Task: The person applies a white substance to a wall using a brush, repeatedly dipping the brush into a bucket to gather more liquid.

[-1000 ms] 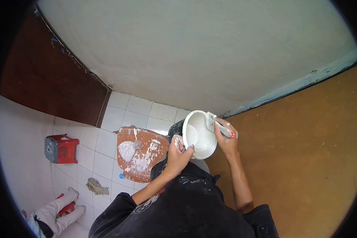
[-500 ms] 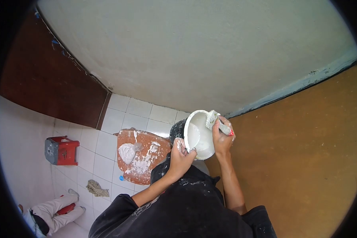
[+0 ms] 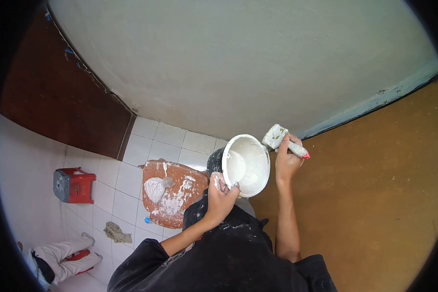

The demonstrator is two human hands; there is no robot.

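Observation:
My left hand (image 3: 222, 198) grips the near left rim of a tilted bucket (image 3: 266, 181), thumb over the edge and the other fingers round its dark outer side. White paint lies inside the bucket. To the right of the rim, my right hand (image 3: 288, 160) is closed around the handle of a paintbrush (image 3: 276, 136). The brush's wide head is coated in white and points up and left, just clear of the bucket. A red tip shows at the handle's end. White smears mark the fingers of my left hand.
Left of the bucket stands a paint-spattered brown chair (image 3: 173, 192) with a white plastic bag (image 3: 155, 189) on it. A red stool (image 3: 75, 185) and a crumpled cloth (image 3: 118, 232) are on the tiled floor. Another person's legs (image 3: 65, 258) show at lower left. A wall (image 3: 258, 63) rises ahead.
My right hand has lifted the paintbrush off the bucket's rim and moved it up and to the right. The bucket stays in my left hand, turned slightly.

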